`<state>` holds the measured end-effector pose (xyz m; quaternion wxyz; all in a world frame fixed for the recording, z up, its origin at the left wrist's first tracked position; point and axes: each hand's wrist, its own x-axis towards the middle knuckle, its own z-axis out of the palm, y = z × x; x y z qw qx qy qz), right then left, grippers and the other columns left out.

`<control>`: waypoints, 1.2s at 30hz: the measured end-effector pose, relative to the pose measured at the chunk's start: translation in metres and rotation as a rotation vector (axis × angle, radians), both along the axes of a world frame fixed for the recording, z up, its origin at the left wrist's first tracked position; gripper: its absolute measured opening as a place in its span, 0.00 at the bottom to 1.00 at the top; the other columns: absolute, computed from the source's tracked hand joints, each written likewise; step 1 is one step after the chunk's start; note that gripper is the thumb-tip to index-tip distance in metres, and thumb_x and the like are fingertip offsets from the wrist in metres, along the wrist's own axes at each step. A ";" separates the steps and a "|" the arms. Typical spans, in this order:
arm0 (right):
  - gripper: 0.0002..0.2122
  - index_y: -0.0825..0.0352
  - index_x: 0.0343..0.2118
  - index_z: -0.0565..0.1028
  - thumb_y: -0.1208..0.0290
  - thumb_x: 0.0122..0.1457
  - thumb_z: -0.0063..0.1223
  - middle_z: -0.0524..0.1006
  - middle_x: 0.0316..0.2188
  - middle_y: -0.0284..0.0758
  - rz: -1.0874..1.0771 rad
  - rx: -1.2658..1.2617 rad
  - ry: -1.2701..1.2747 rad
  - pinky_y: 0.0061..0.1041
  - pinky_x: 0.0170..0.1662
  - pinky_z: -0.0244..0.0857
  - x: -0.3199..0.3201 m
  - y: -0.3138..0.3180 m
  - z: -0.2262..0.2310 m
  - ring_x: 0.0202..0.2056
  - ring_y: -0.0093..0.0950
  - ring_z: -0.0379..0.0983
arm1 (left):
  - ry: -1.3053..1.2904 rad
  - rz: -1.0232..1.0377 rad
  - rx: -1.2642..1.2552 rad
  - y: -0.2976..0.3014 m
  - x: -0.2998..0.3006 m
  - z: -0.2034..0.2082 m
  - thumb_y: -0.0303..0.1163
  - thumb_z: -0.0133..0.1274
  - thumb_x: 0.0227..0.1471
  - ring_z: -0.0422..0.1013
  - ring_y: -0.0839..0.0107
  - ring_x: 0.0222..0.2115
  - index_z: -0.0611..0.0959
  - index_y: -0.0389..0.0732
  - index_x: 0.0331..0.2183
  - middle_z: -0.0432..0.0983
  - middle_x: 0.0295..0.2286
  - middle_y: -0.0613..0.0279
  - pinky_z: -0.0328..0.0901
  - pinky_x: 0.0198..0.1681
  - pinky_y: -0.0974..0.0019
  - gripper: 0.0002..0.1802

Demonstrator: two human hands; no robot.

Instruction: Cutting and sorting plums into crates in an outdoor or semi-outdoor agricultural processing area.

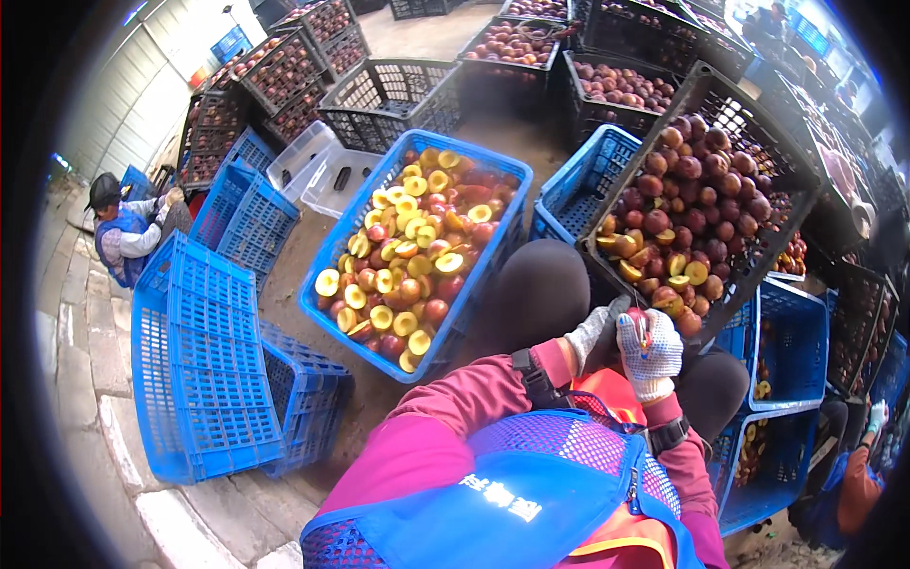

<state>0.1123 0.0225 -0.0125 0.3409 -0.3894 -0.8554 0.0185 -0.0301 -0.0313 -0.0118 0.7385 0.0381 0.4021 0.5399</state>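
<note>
My two hands are close together over my lap, both in white knitted gloves. My right hand (651,357) is closed, its fingers curled around a small red object (641,328) whose kind I cannot make out. My left hand (590,338), with darkened fingertips, is closed right beside it; what it holds is hidden. Just beyond them, a tilted black crate (801,190) is full of dark red plums (706,185), with several cut yellow-fleshed ones at its near end. Left of my knee, a blue crate (318,275) holds halved plums (398,256), yellow flesh showing.
Stacked blue crates (204,360) stand at the left, another blue crate (583,180) behind my knees. Blue crates (791,341) also stand at the right. Beyond are a black crate (389,100), clear plastic tubs (332,175) and plum-filled crates (512,47). A person (128,228) sits at the far left; another person's sleeve (858,484) shows right.
</note>
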 end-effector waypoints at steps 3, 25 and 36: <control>0.19 0.62 0.37 0.83 0.50 0.59 0.73 0.83 0.30 0.41 0.037 -0.057 -0.005 0.42 0.34 0.78 0.006 -0.004 0.012 0.31 0.46 0.83 | 0.351 -0.136 0.250 -0.006 -0.016 0.008 0.65 0.51 0.67 0.77 0.61 0.33 0.85 0.51 0.44 0.82 0.34 0.60 0.74 0.39 0.54 0.27; 0.24 0.63 0.48 0.77 0.42 0.77 0.49 0.82 0.31 0.34 0.116 -1.651 1.079 0.23 0.19 0.65 0.102 0.032 0.032 0.19 0.21 0.71 | -0.312 -0.431 0.388 0.016 0.004 -0.062 0.57 0.52 0.72 0.76 0.70 0.30 0.80 0.41 0.54 0.80 0.35 0.62 0.70 0.31 0.65 0.28; 0.24 0.61 0.44 0.82 0.42 0.78 0.47 0.78 0.24 0.29 0.059 -1.109 0.699 0.24 0.18 0.61 0.117 0.039 -0.006 0.15 0.21 0.68 | -0.052 0.093 0.071 0.080 0.011 -0.021 0.62 0.48 0.73 0.81 0.63 0.37 0.84 0.47 0.51 0.83 0.37 0.62 0.77 0.42 0.59 0.29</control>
